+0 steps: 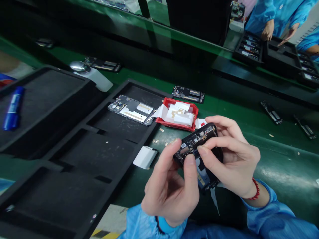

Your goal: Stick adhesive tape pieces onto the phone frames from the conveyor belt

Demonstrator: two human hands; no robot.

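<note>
Between my hands, above the near edge of the green bench, is a tilted black phone frame [204,172] with its circuit board exposed along the top end. My left hand [171,186] grips its left end, with the thumb and a finger at the board's edge. My right hand [229,156] holds the right side, its thumb and forefinger pinched together over the board; anything tiny between those tips is hidden. Just beyond stands a red tray [195,123] heaped with white paper pieces. Another opened phone frame [133,111] lies in the black foam tray [119,166] to the left.
A blue marker [13,108] lies on a black foam block [50,89] at left, beside a white pump bottle [99,79]. More phone frames [188,94] rest on the green bench [286,159]. Behind the partition, a person in blue [281,16] handles black trays.
</note>
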